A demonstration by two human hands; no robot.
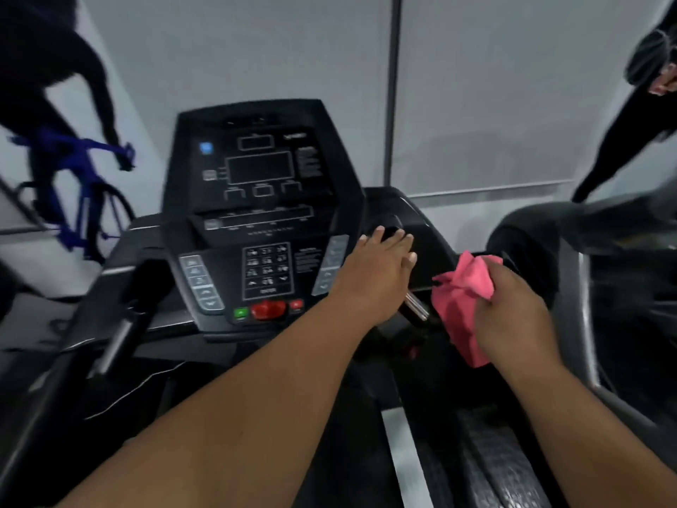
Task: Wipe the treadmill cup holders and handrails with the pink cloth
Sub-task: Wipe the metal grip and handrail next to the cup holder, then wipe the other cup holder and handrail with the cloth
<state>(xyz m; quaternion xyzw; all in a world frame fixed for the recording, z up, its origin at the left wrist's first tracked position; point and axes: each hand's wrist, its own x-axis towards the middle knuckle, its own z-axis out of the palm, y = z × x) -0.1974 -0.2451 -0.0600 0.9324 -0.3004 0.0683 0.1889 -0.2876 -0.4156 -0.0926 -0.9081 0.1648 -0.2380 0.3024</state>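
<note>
fingers [489, 267] of the right hand [513, 313] are curled round the pink cloth [463, 302], gripping it in a bunch with a loose tail hanging down below the palm. the cloth sits at the right edge of the treadmill, just beside the short silver bar of the right handrail [415, 306] and below the right cup holder [425, 229]; whether it actually touches either one i cannot tell, as the frame is blurred there. the left hand [377, 276] reaches across the front of the console [263, 177], its fingers [397, 238] straight and slightly spread, lying flat over the lip of the right cup holder and holding nothing. on the far side, the left cup holder [146, 284] and the left handrail [117, 335] are well apart from both hands. as for progress, no streaks, damp marks or dust lines show on any surface, so what has already been wiped cannot be read off here. judging by where the cloth is, the work in hand looks to be the right side, either the cup holder or the rail next to it, and neither can be called finished. the left cup holder and left handrail, with no hand or cloth near them, may well be left to do, though that is a guess. the red stop button [269, 309] and keypad sit between the two sides and are no part of the job.
</note>
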